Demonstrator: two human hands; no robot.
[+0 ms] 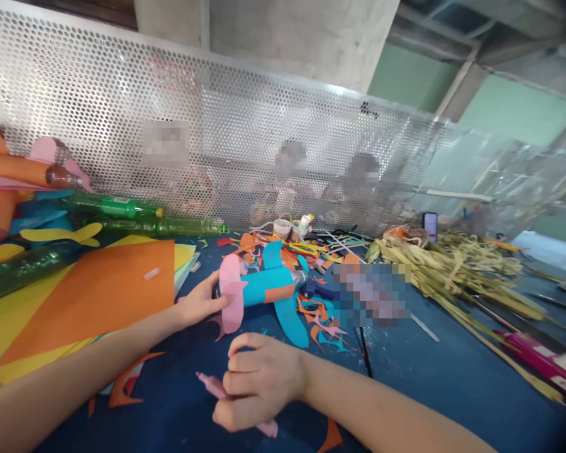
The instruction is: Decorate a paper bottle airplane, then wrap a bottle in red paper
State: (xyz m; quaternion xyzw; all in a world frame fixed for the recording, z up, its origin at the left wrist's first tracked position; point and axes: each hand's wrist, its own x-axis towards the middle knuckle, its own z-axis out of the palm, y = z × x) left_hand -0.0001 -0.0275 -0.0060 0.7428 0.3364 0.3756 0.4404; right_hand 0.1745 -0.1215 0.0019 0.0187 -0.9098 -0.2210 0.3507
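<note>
My left hand (200,306) is closed around the tail end of a bottle plane, its fingers at the pink paper tail piece (233,292). The bottle plane (259,288) lies on its side, wrapped in blue paper with an orange patch, blue paper wings sticking out and the clear bottle neck pointing right. Nearer to me, my right hand (259,380) is curled over a slim pink pen-like thing (210,382); its pointed end shows to the left, its other end below the hand, and the middle is hidden. A dark blue tool (318,289) lies by the bottle neck, partly hidden.
Orange and yellow paper sheets (122,289) are stacked left. Green bottles (117,206) and an orange bottle plane (19,167) lie behind them. Paper scraps (318,318) surround the plane. Dried husks (448,264) and a phone (430,226) are right. A perforated metal screen (245,126) stands behind.
</note>
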